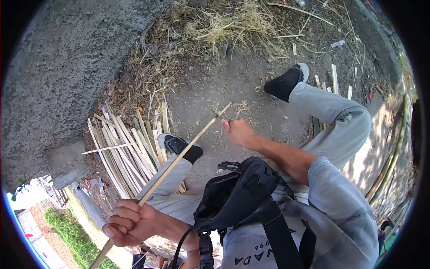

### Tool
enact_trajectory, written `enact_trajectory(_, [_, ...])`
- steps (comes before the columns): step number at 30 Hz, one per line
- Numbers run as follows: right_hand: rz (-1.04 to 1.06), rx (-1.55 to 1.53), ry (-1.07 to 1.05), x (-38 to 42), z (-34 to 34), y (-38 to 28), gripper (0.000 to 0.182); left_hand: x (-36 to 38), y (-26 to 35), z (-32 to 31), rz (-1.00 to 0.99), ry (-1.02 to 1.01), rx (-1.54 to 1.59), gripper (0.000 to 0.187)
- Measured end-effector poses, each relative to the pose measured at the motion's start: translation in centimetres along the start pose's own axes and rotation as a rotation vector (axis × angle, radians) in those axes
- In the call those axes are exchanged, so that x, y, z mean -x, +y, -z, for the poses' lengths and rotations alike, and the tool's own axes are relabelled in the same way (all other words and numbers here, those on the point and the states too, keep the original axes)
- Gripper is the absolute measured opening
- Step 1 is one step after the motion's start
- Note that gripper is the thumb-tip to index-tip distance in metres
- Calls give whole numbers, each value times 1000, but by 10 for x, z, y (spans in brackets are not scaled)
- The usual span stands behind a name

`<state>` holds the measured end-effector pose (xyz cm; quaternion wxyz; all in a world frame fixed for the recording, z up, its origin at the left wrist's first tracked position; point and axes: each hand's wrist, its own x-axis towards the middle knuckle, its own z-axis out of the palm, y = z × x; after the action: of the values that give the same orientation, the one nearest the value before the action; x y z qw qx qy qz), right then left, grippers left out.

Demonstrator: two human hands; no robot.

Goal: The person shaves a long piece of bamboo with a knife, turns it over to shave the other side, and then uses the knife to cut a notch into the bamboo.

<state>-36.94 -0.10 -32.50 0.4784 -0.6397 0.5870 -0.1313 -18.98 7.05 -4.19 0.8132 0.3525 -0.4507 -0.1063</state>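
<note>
A long, narrow bamboo strip (177, 158) runs slantwise from the lower left to the middle of the view. My left hand (130, 223) is closed in a fist around its lower part, and the tail end sticks out below. Near the strip's upper end my right hand (240, 133) is closed, thumb on top. A thin dark knife blade (218, 116) shows in front of that thumb, crossing the strip; its handle is hidden in my fingers. Fine pale shavings (242, 109) lie on the ground just beyond.
Many split bamboo strips (127, 148) are piled by my left foot (179, 145). More strips (334, 78) lie past my right foot (286, 83). A heap of shavings (237, 27) is ahead. A rough wall (67, 67) rises at left. A black bag (242, 193) sits at my waist.
</note>
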Motion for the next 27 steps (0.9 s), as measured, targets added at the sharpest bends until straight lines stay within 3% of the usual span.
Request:
enact_trajectory(5, [-30,17,-19,36,-21,1,57,-3,9,14,62,4,21,40])
enact_trajectory(11, [-50,16,-55,6,7,0,57,-6,-6,9,17,83,26,40])
enact_trajectory(14, [-128,9,-69,29,-16,7,58,-6,3,8,53,-10,31,41])
enact_trajectory(16, [-173,27,-103,-7,-5,22,59,-3,2,11,21,-37,63,40])
enact_trajectory(19, [-117,42,-71,8,-5,13,60,0,3,8,25,19,50,40])
enact_trajectory(22, [-224,12,-44,-4,-22,41,60,1,4,8,50,50,56,40])
enact_trajectory(27, [-104,69,-52,-2,-18,46,61,0,2,19,35,123,-48,39])
